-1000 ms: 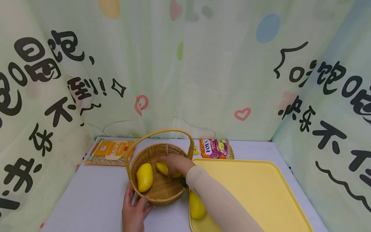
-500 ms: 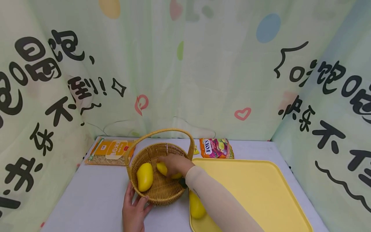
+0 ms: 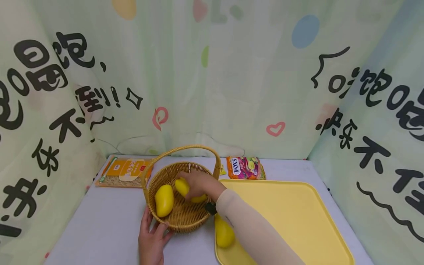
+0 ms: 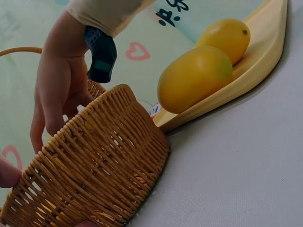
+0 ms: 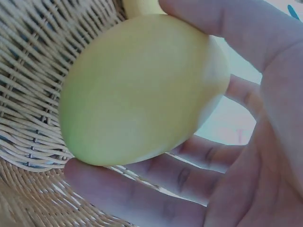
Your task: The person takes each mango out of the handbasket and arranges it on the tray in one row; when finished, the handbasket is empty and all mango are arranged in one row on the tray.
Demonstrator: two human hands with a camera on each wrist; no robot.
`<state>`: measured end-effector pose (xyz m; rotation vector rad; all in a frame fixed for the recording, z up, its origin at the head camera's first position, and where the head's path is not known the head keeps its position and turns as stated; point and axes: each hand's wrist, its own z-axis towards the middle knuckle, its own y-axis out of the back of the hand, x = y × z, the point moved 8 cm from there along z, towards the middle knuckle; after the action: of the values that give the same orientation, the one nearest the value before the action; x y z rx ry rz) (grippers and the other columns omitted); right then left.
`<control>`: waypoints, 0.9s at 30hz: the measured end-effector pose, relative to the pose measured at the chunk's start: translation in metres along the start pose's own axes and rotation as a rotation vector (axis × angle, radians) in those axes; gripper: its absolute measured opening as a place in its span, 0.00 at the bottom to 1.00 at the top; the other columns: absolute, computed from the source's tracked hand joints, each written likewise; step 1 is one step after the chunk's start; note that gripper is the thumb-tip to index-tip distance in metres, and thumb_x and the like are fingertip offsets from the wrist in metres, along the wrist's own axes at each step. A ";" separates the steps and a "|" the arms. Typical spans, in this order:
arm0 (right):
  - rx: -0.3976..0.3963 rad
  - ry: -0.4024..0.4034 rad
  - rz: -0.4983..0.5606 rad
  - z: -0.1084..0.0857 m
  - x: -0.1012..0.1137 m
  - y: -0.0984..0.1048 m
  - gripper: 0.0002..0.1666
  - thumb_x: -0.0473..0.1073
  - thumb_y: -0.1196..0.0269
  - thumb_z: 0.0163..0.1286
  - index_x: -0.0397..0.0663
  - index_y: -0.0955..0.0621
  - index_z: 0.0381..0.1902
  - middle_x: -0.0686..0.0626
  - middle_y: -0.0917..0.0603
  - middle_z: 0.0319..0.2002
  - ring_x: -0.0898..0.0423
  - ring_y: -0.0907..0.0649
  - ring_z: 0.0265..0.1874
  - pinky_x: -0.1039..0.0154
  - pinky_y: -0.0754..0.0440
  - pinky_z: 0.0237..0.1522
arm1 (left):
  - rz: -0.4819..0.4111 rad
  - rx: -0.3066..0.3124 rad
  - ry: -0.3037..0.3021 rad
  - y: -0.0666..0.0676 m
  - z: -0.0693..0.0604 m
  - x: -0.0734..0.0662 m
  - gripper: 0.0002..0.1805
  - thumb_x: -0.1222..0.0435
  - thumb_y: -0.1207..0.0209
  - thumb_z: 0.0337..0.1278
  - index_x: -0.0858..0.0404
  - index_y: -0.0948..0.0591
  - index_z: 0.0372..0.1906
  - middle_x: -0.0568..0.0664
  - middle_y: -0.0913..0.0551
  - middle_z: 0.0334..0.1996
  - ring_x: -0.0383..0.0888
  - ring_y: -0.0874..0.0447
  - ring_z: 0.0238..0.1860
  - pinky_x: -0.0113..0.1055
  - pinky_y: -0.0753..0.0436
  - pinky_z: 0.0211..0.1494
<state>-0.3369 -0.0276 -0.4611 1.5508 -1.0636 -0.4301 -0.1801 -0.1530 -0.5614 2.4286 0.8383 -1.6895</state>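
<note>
A wicker basket (image 3: 185,221) with a tall handle stands slightly tilted on the table. My left hand (image 3: 151,241) grips its near left side, thumb at the rim and other fingers on the outer wall. Inside the basket, my right hand (image 3: 198,184) holds a yellow mango (image 5: 142,90), fingers curled round it; in the right wrist view its end is greenish. Another mango (image 3: 164,200) lies at the basket's left, and a further yellow one (image 3: 198,198) shows partly beneath the right hand. Two mangoes (image 4: 196,78) rest on the yellow tray (image 3: 281,217), mostly behind the right forearm in the head view.
A bag of grain-like food (image 3: 124,172) lies at the back left, behind the basket. A FOX'S candy bag (image 3: 246,168) lies behind the tray, beside a small yellow packet (image 3: 222,170). Printed curtains (image 3: 232,92) enclose the table on the back and sides.
My right hand has shifted slightly up with its mango, showing more of the fruit. The left hand and basket keep their places; the head view has moved a little.
</note>
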 end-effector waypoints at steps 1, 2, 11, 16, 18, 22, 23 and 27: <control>-0.012 0.007 0.011 -0.002 0.000 0.002 0.47 0.50 0.22 0.59 0.71 0.28 0.74 0.46 0.20 0.60 0.54 0.22 0.46 0.59 0.19 0.49 | -0.001 0.000 -0.001 0.000 0.000 0.000 0.54 0.73 0.44 0.71 0.39 0.61 0.88 0.56 0.63 0.88 0.66 0.43 0.81 0.60 0.16 0.64; -0.026 0.017 0.018 -0.003 0.001 0.004 0.47 0.51 0.22 0.59 0.70 0.28 0.74 0.46 0.20 0.60 0.54 0.22 0.47 0.59 0.18 0.49 | -0.001 -0.001 -0.001 0.000 -0.001 -0.001 0.54 0.74 0.44 0.71 0.39 0.61 0.88 0.56 0.63 0.88 0.66 0.43 0.81 0.60 0.16 0.64; -0.152 0.095 0.147 -0.029 0.001 0.018 0.49 0.53 0.23 0.61 0.62 0.30 0.78 0.46 0.21 0.70 0.50 0.21 0.59 0.54 0.18 0.59 | -0.009 0.000 -0.005 -0.001 -0.001 -0.001 0.55 0.74 0.44 0.71 0.39 0.60 0.88 0.56 0.63 0.88 0.66 0.43 0.80 0.60 0.16 0.64; -0.221 0.138 0.266 -0.048 -0.004 0.026 0.51 0.54 0.23 0.59 0.60 0.30 0.78 0.48 0.23 0.73 0.48 0.21 0.63 0.51 0.17 0.60 | -0.014 0.004 -0.005 -0.001 -0.001 0.000 0.54 0.74 0.44 0.71 0.38 0.60 0.87 0.56 0.63 0.88 0.65 0.43 0.80 0.60 0.16 0.64; -0.238 0.154 0.320 -0.056 -0.006 0.027 0.51 0.54 0.23 0.58 0.58 0.29 0.78 0.49 0.23 0.73 0.49 0.21 0.61 0.51 0.16 0.58 | -0.014 0.003 -0.006 -0.001 -0.001 0.000 0.54 0.74 0.44 0.71 0.38 0.60 0.87 0.56 0.63 0.88 0.65 0.43 0.80 0.60 0.17 0.64; -0.253 0.176 0.420 -0.069 -0.011 0.027 0.51 0.52 0.23 0.58 0.58 0.30 0.78 0.51 0.22 0.70 0.53 0.19 0.53 0.57 0.15 0.53 | -0.014 0.004 -0.011 0.000 -0.001 -0.001 0.54 0.74 0.44 0.71 0.38 0.60 0.87 0.56 0.63 0.88 0.65 0.42 0.80 0.60 0.16 0.64; -0.256 0.179 0.442 -0.073 -0.012 0.027 0.51 0.52 0.23 0.58 0.58 0.30 0.78 0.52 0.21 0.68 0.54 0.19 0.51 0.58 0.15 0.51 | -0.013 0.005 -0.011 0.000 -0.001 -0.001 0.54 0.74 0.44 0.72 0.38 0.60 0.87 0.56 0.63 0.88 0.65 0.42 0.80 0.59 0.16 0.64; -0.270 0.181 0.521 -0.090 -0.016 0.028 0.50 0.52 0.23 0.59 0.61 0.30 0.78 0.53 0.19 0.63 0.54 0.19 0.49 0.58 0.15 0.49 | -0.013 0.006 -0.011 0.000 -0.001 -0.001 0.54 0.74 0.44 0.72 0.38 0.60 0.87 0.57 0.62 0.88 0.65 0.43 0.80 0.59 0.16 0.63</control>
<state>-0.2878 0.0397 -0.4143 1.0041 -1.1641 -0.0662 -0.1795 -0.1527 -0.5602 2.4207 0.8510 -1.7104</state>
